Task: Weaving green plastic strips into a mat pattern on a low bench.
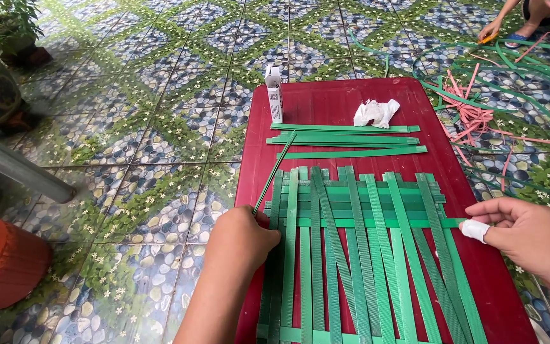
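In the lower middle of the frame, a mat of woven green straps lies on a red table. The straps look light, thin, springy and slippery. The left hand presses closed on the left edge; the right hand, one finger bandaged, pinches a cross strap's end at the right edge, a good holding place.

Glossy green plastic strips; smooth shiny red tabletop; crumpled white tissue.

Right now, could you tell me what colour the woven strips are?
The woven strips are green, on a red table; clearest in the head view.
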